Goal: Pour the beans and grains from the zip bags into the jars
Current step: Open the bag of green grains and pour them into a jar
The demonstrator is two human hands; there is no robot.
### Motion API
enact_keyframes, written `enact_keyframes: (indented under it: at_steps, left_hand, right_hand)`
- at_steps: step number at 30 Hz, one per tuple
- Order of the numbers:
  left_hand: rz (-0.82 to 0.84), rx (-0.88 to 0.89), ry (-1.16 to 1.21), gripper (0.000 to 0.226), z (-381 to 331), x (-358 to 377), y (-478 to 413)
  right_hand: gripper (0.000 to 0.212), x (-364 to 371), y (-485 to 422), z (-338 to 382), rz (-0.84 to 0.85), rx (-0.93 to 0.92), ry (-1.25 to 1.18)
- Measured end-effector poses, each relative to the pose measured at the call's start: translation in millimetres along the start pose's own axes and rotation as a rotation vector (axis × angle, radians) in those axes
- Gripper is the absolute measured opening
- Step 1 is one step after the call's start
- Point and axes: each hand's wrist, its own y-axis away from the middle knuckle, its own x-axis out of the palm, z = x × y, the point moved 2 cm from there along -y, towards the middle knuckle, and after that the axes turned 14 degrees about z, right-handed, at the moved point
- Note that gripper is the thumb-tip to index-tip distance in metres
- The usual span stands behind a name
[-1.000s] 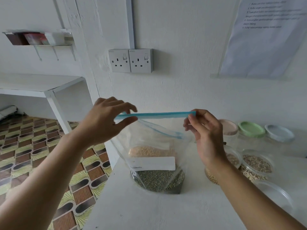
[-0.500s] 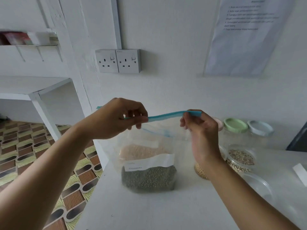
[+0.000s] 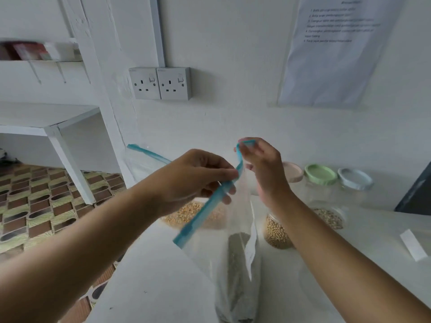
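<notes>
**Zip bag of green beans being opened at the white table (image 3: pixel 151 287)**

The clear zip bag (image 3: pixel 233 264) hangs upright over the table, dark green beans sunk to its bottom. The jar of pale beans (image 3: pixel 277 231) waits near, behind my wrist. My left hand (image 3: pixel 191 176) and right hand (image 3: pixel 265 169) each pinch the blue zip strip (image 3: pixel 203 215), fingers clamped, seemingly to peel the seal apart.
</notes>
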Motion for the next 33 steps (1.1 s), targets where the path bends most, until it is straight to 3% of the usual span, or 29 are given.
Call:
enact_keyframes:
  at_steps: [2, 5, 6, 9, 12, 15, 18, 24, 33]
  left_hand:
    - [0.007, -0.006, 0.053, 0.017, 5, 18, -4]
    - [0.022, -0.021, 0.055, 0.018, 11, 36, -7]
    - [0.041, -0.031, 0.077, 0.019, 14, 39, -7]
    - [0.069, -0.037, 0.165, 0.02, 21, 45, -8]
    - [0.058, -0.015, 0.218, 0.021, 26, 50, -7]
    - [0.063, 0.002, 0.234, 0.036, 33, 54, -5]
    - [0.049, 0.017, 0.274, 0.045, 41, 58, -2]
    - [-0.02, 0.049, 0.359, 0.035, 47, 60, 4]
    - [0.021, 0.069, 0.419, 0.033, 44, 66, 7]
  right_hand:
    - [0.039, -1, 17, -2, -0.068, -0.001, 0.159]
    - [0.021, -6, 50, 6, -0.181, -0.049, 0.213]
    - [0.019, -9, 58, 10, -0.163, -0.051, 0.171]
    - [0.045, -16, 74, 24, 0.036, 0.004, 0.058]
    - [0.044, -20, 83, 33, 0.23, 0.129, -0.034]
    - [0.039, -22, 88, 35, 0.314, 0.234, -0.144]
    - [0.035, -23, 92, 37, 0.332, 0.257, -0.166]
    - [0.038, -26, 94, 39, 0.293, 0.263, -0.197]
    - [0.041, -25, 97, 38, 0.236, 0.255, -0.263]
